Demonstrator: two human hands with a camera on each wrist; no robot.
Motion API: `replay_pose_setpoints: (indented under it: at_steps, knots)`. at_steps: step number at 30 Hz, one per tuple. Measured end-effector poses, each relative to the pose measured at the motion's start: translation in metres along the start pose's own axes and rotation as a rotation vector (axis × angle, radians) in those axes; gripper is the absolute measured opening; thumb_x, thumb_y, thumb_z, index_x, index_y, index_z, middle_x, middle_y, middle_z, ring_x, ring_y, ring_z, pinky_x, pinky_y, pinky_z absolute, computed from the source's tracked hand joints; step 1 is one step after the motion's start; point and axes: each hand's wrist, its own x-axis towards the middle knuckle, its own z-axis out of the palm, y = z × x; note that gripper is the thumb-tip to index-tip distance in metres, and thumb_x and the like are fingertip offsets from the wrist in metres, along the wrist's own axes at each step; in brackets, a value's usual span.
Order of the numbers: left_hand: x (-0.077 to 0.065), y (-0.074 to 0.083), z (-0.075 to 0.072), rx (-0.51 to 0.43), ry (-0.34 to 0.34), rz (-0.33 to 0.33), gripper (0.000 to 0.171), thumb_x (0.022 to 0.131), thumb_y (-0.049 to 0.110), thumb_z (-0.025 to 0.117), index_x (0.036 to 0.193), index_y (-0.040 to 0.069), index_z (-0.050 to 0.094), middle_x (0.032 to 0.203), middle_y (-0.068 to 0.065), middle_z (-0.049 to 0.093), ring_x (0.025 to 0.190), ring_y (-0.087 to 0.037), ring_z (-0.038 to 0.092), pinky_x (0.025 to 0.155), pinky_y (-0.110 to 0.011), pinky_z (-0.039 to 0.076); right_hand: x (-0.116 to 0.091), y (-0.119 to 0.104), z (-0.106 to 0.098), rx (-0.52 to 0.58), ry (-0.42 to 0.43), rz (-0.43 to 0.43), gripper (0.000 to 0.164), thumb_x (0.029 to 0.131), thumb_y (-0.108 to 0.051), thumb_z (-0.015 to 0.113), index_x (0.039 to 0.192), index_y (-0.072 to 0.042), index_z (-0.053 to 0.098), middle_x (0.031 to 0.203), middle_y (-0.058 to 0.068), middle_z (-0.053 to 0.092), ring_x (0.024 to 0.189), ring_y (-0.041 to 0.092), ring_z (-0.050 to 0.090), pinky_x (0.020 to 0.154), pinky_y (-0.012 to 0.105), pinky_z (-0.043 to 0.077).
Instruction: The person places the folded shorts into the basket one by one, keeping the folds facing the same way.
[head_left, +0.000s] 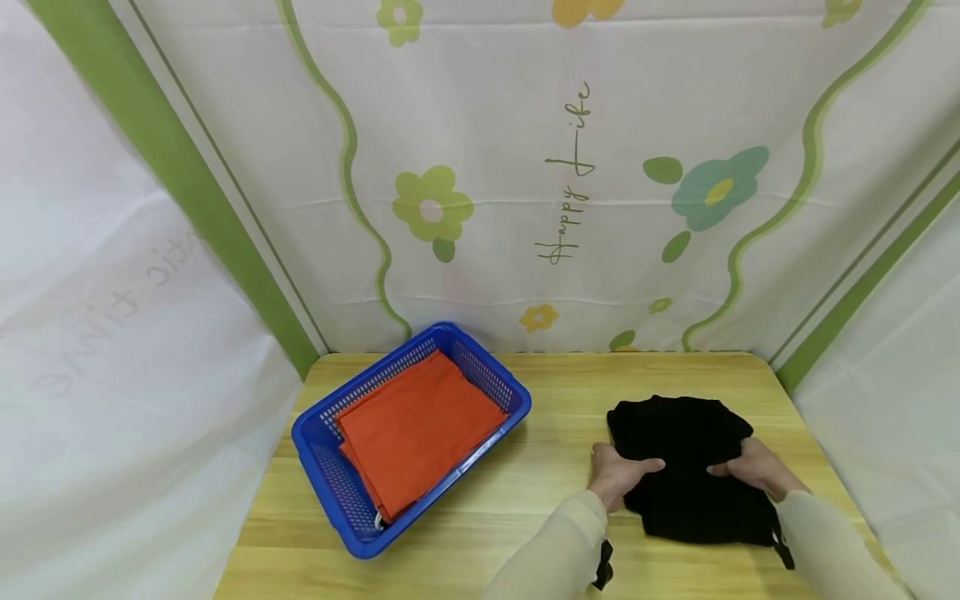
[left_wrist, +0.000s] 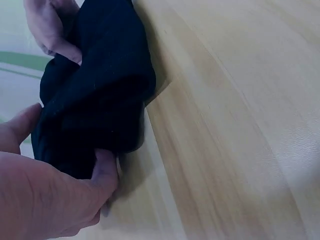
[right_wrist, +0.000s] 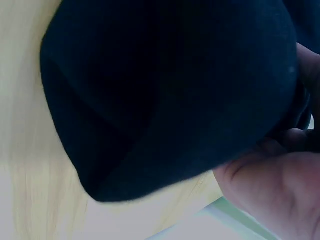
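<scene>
A black folded cloth [head_left: 690,500], perhaps a garment, is on the right side of the table. My left hand [head_left: 615,477] grips its left edge, thumb on top and fingers under it. At the opposite edge my right hand [head_left: 761,468] holds it the same way, thumb pointing inward. Both hands also show in the left wrist view, with the cloth [left_wrist: 100,85] bunched between them. The right wrist view has a loose, rounded fold of the cloth [right_wrist: 175,115] beside the right hand [right_wrist: 277,177]. A thin black strap [head_left: 783,552] hangs out at the lower right.
A blue plastic basket [head_left: 318,492] stands at the table's left, holding a folded orange cloth [head_left: 423,425]. Another black piece [head_left: 603,567] pokes out by my left sleeve. White printed curtains [head_left: 487,167] enclose the wooden table [head_left: 558,433] at the back and sides.
</scene>
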Motion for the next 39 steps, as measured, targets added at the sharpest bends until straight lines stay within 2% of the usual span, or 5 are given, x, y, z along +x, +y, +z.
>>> replay_pose_setpoints:
  at_steps: [6,16,22,29,39]
  knots:
    - [0.005,-0.007,-0.004,-0.002,-0.039,-0.038,0.09,0.067,0.018,0.097,0.137,-0.004,0.044,0.134,-0.021,0.052,0.121,-0.038,0.053,0.102,-0.057,0.045,-0.005,-0.005,0.015,-0.007,0.047,-0.055,0.09,0.087,-0.032,0.081,0.141,0.023,0.034,0.134,0.045,0.046,0.118,0.056,0.051,0.092,0.06,0.049]
    - [-0.001,-0.004,-0.025,0.036,-0.078,-0.037,0.089,0.074,0.007,0.087,0.145,-0.009,0.036,0.148,-0.027,0.04,0.131,-0.048,0.043,0.103,-0.068,0.038,-0.018,-0.013,0.035,0.123,0.041,-0.008,0.094,0.089,-0.042,0.078,0.144,0.02,0.032,0.141,0.042,0.043,0.124,0.053,0.05,0.095,0.056,0.049]
    - [-0.001,0.004,-0.057,-0.017,-0.146,0.079,0.07,0.073,0.001,0.085,0.135,-0.003,0.053,0.134,-0.016,0.056,0.123,-0.037,0.053,0.103,-0.056,0.045,-0.025,-0.024,0.037,0.295,0.01,0.017,0.108,0.094,-0.047,0.071,0.155,0.015,0.007,0.155,0.04,0.021,0.138,0.056,0.032,0.104,0.06,0.043]
    - [-0.003,0.021,-0.104,-0.091,-0.233,0.189,0.056,0.076,-0.003,0.084,0.125,0.012,0.062,0.114,-0.001,0.067,0.106,-0.022,0.062,0.095,-0.047,0.053,-0.034,-0.05,0.041,0.446,0.022,-0.003,0.081,0.097,-0.04,0.07,0.149,0.01,0.034,0.134,0.023,0.059,0.117,0.027,0.062,0.092,0.038,0.055]
    - [-0.024,0.059,-0.163,-0.041,-0.294,0.393,0.078,0.084,0.009,0.083,0.152,0.016,0.046,0.15,-0.005,0.049,0.139,-0.029,0.043,0.113,-0.054,0.036,-0.041,-0.106,0.032,0.592,0.003,-0.193,0.075,0.103,-0.034,0.063,0.152,0.011,0.029,0.135,0.016,0.062,0.111,0.004,0.063,0.092,0.021,0.051]
